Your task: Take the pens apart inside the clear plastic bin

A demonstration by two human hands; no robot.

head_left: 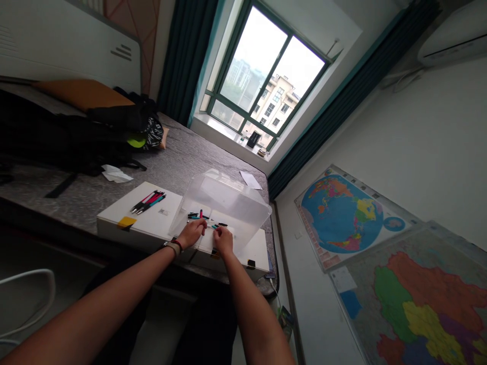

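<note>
Left hand (193, 232): fingers curled inward, thumb near forefinger; a firm grasp cannot be confirmed at this size. Right hand (223, 239): fingers bent, tips drawn together just beside the left; cannot tell whether they pinch anything.

At the fingertips: small pen parts (215, 226), teal and dark. Just beyond them, a loose cluster of pens (197, 216), one red among dark and teal.

Around these: clear plastic bin (247, 205), its side rising behind the hands; it rests on white boxes (260, 246) near the edge of the bed (182, 144). Left of the bin, a bundle of pens (148, 202) lies on the white top, well apart from the hands.

Risks (judged): narrow round parts could roll off the front edge if fingertips slip. A forearm knock could shift the bin and scatter the cluster. Bumping the boxes could set the bundle rolling.
</note>
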